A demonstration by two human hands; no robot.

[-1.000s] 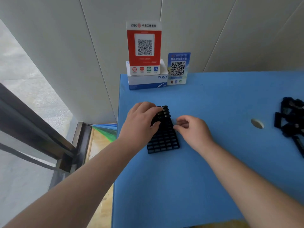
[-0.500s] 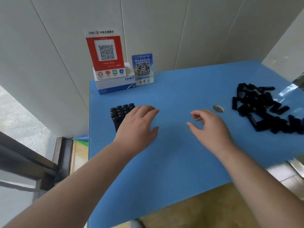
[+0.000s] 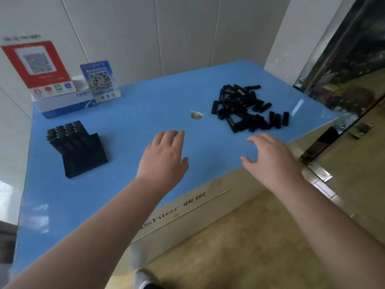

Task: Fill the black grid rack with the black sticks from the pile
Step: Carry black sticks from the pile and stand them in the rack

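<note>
The black grid rack (image 3: 85, 161) lies at the left of the blue table (image 3: 129, 113), with several black sticks (image 3: 62, 132) standing in its far rows. A loose pile of black sticks (image 3: 243, 109) lies at the right, near the table's front edge. My left hand (image 3: 164, 159) hovers over the table's middle, fingers relaxed and holding nothing. My right hand (image 3: 270, 157) hovers just short of the pile, fingers spread and holding nothing. Both hands are well clear of the rack.
A round hole (image 3: 196, 115) is in the table just left of the pile. A red QR sign (image 3: 37, 67) on a white box (image 3: 62, 103) and a blue QR card (image 3: 100, 80) stand at the back left. A glass case (image 3: 350, 65) borders the right.
Both hands have left the rack and moved right towards the pile. The view has swung right, bringing the whole pile into sight. The rack has not moved.
</note>
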